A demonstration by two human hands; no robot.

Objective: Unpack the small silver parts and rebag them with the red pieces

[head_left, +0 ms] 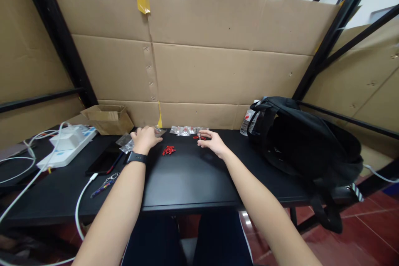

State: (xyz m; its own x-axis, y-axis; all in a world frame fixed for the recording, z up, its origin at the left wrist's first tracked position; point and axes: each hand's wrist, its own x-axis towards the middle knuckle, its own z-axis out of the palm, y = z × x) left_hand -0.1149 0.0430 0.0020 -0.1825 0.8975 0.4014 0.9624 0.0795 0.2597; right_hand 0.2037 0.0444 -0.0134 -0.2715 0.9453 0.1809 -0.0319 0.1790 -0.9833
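My left hand [144, 138], with a black watch on its wrist, rests at the far side of the black table [193, 178], fingers curled over a small clear plastic bag [158, 131]. My right hand [213, 141] lies a little to the right, pinching a small red piece [200, 137] between thumb and fingers. A little heap of red pieces [168, 150] sits on the table between the two hands. Several small clear bags [186, 130] with red contents lie in a row by the cardboard wall just beyond my hands.
A black backpack [308, 141] and a water bottle [248, 121] fill the table's right side. On the left stand a small cardboard box [107, 118], a white power strip [67, 145] with cables, a dark phone [104, 162] and keys [104, 185]. Cardboard walls surround the desk.
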